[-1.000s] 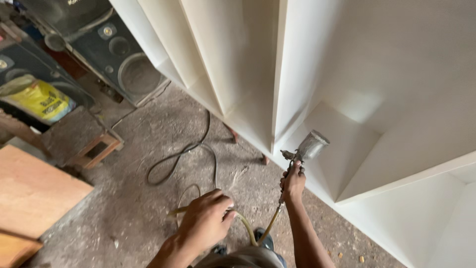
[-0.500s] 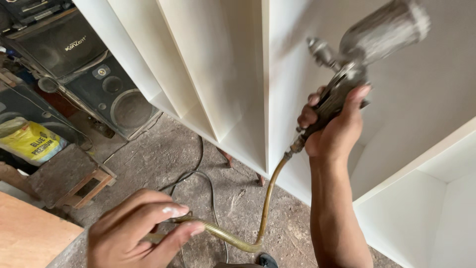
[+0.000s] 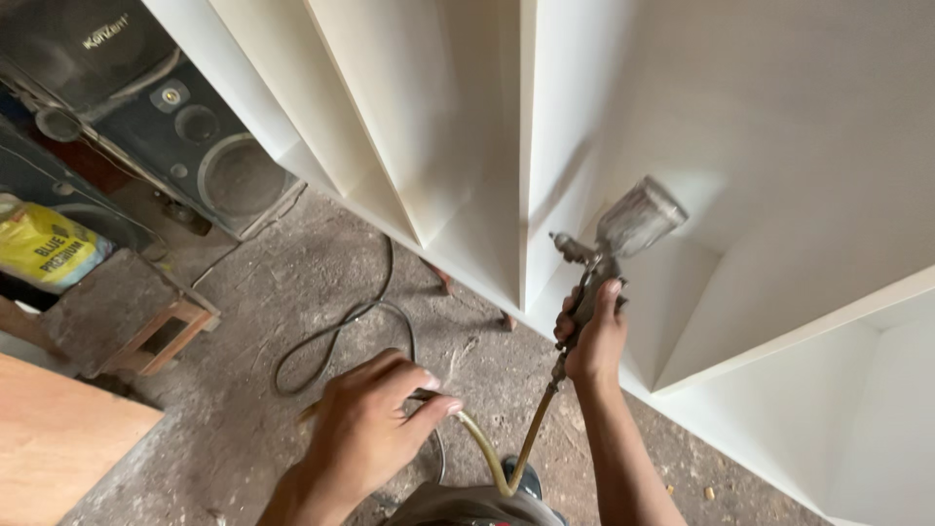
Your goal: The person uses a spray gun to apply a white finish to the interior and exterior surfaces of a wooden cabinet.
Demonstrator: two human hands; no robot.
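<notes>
Right, the spray gun [image 3: 612, 244] sits right of centre, up against the white shelving unit [image 3: 740, 146]; its long axis runs from the handle up and right to the metal cup, nozzle pointing left toward a vertical divider. The right hand [image 3: 590, 336] is wrapped tight around the handle. Out of the handle's base drops a yellowish hose [image 3: 506, 458], looping near and left into the left hand [image 3: 375, 429], fingers pinched closed on it. On the dusty floor [image 3: 292, 312] lies a dark cable [image 3: 341, 331]; far left stand black speakers [image 3: 205, 146], a yellow bag [image 3: 49, 251] and a wooden stool [image 3: 136, 317]. The hose's low loop is partly hidden behind clothing.
</notes>
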